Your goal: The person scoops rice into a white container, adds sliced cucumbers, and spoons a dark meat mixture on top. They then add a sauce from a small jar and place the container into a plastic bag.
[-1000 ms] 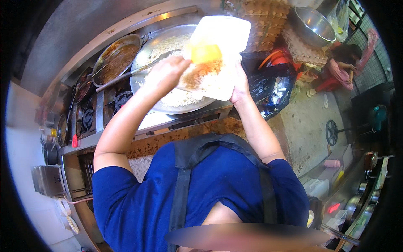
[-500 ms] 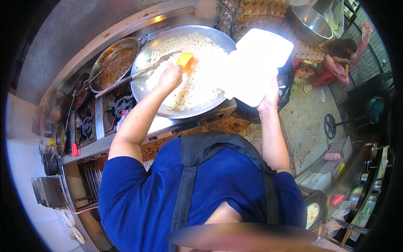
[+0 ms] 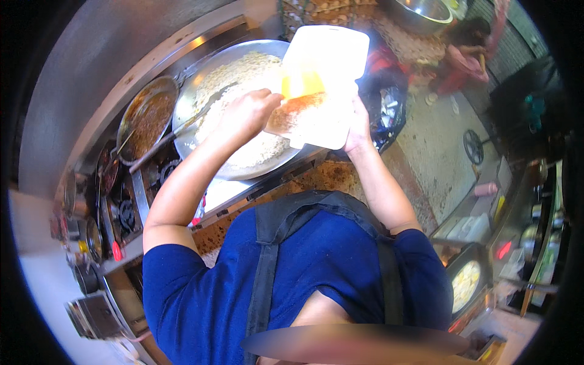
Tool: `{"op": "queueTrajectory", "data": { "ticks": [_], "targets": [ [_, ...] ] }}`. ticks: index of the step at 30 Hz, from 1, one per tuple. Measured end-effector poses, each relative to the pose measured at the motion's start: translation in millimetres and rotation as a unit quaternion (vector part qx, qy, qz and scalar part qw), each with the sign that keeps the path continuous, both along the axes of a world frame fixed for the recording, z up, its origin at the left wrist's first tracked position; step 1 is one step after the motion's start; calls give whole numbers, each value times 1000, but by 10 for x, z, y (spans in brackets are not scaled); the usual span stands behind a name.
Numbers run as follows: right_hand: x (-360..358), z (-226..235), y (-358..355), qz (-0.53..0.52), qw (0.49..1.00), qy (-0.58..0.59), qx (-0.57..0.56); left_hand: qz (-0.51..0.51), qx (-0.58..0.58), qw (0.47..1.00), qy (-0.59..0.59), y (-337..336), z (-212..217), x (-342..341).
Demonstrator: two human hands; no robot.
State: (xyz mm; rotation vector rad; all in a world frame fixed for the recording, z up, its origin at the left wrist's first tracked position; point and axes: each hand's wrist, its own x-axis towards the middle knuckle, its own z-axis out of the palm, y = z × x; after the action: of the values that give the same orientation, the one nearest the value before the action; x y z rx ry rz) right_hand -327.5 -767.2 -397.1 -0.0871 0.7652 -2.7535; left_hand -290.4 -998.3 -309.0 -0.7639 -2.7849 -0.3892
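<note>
My left hand (image 3: 252,112) is closed on an orange scoop (image 3: 303,84), which is tipped over a white hinged takeaway box (image 3: 337,52). Reddish-brown food (image 3: 295,111) shows just below the scoop, at the box's near-left part; glare hides much of the inside. My right hand (image 3: 358,125) grips the box by its right side, lid up. Under and left of the box sits a wide metal pan (image 3: 190,100) of pale, rice-like grains (image 3: 249,149). A long-handled spatula (image 3: 198,115) leans across that pan, its blade in the grains.
Left of the big pan, a smaller pan (image 3: 149,125) holds brown sauce beside gas burners (image 3: 126,213). A black-lined bin (image 3: 392,112) stands at the right. Another person (image 3: 465,64) crouches at the far right near a metal bowl (image 3: 420,13). A round pan of food (image 3: 465,283) lies lower right.
The orange scoop has moved right, from over the grains to over the box. The box has come left and nearer to me. The whole view has shifted slightly.
</note>
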Motion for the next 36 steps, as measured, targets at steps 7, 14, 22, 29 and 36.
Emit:
{"op": "queueTrajectory", "data": {
  "ticks": [7,14,22,29,36],
  "targets": [
    [236,-175,639,-94,984,-43,-144,111,15,988,109,-615,-508,-533],
    [462,-275,1703,-89,990,24,-105,128,-39,988,81,-883,-900,-311],
    [373,-144,626,-214,976,29,-32,-139,364,818,-424,-462,-1181,-1750],
    [310,74,618,-253,966,-10,56,-249,486,412,-729,1339,-871,-1913],
    [162,-157,639,-300,953,-8,38,-307,490,546,-606,1826,-959,-2483]
  ]
}}
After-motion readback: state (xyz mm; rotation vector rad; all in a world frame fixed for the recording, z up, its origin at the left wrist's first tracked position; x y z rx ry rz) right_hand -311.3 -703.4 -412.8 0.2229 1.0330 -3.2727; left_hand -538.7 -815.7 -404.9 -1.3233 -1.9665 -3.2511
